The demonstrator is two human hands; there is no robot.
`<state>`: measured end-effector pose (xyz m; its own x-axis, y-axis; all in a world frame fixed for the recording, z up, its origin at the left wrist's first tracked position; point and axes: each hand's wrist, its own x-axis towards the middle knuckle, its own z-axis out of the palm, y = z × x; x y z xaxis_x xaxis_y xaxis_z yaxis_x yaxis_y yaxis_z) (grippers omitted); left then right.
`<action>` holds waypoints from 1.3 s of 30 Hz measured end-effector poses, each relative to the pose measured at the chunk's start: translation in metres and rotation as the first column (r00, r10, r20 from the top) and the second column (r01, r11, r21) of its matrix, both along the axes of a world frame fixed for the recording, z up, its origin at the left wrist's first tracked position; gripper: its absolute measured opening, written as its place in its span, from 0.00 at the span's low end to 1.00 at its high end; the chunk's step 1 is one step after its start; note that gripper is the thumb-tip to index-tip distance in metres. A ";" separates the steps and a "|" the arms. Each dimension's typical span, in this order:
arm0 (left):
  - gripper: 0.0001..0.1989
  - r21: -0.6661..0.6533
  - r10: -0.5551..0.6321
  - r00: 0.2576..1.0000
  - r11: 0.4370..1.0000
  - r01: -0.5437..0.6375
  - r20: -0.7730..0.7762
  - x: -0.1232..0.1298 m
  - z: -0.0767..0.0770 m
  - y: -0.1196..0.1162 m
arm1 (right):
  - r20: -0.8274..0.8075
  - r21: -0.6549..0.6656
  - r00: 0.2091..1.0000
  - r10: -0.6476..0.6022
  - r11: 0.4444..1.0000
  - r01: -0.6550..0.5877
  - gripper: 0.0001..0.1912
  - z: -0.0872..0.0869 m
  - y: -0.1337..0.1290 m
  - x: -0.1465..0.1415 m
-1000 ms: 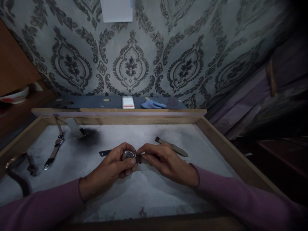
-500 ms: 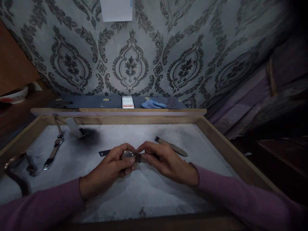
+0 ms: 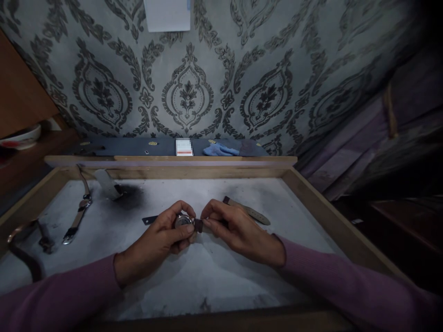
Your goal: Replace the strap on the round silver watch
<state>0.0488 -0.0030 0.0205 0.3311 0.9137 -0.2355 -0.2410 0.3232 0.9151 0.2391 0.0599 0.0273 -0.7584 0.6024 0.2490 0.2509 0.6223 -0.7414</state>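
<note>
A round silver watch case [image 3: 183, 221] is in my left hand [image 3: 169, 233], thumb across its face and fingers curled around the side. A short dark brown strap piece [image 3: 198, 225] meets the right side of the case. My right hand [image 3: 235, 228] pinches the strap's outer end between thumb and index finger. Whether the strap is joined to the case I cannot tell. Behind my left hand lies a dark flat strip with a hole [image 3: 148, 220]. Just beyond my right hand rests a loose beige strap piece [image 3: 258, 215], partly hidden by that hand.
I work over a shallow wooden drawer [image 3: 173, 172] with a pale bottom. At its left lie a watch with a strap [image 3: 81, 210], a light strap [image 3: 108, 185] and a dark curved strap [image 3: 22, 251]. A blue cloth [image 3: 221, 149] sits on the ledge behind.
My left index finger has lifted slightly off the case's top edge. My right fingertips have shifted a little, showing more of the brown strap. Both hands stay in place.
</note>
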 end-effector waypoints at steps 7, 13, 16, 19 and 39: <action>0.14 -0.016 -0.007 1.000 1.000 0.007 -0.013 -0.001 0.004 0.001 | 0.000 0.031 1.000 -0.012 0.999 0.012 0.06 0.000 -0.001 0.000; 0.14 -0.004 -0.023 0.999 1.000 0.023 -0.028 -0.001 0.003 0.002 | 0.020 0.012 1.000 -0.007 1.000 0.007 0.09 -0.001 -0.001 0.000; 0.14 -0.007 -0.025 0.999 1.000 0.025 -0.043 -0.001 0.003 0.002 | 0.025 -0.007 1.000 -0.010 1.000 0.010 0.10 -0.001 -0.002 -0.001; 0.14 -0.012 -0.031 0.999 0.999 0.030 -0.041 0.000 0.002 0.002 | 0.025 -0.015 1.000 0.003 1.000 -0.003 0.11 -0.001 -0.003 -0.001; 0.14 -0.080 -0.040 0.999 0.996 0.041 0.014 -0.003 -0.002 0.000 | 0.033 0.057 0.997 0.063 0.996 -0.065 0.12 -0.001 -0.003 0.002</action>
<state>0.0461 -0.0029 0.0185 0.3707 0.8780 -0.3029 -0.2377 0.4049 0.8829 0.2409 0.0573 0.0265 -0.8027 0.5375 0.2584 0.2313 0.6799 -0.6959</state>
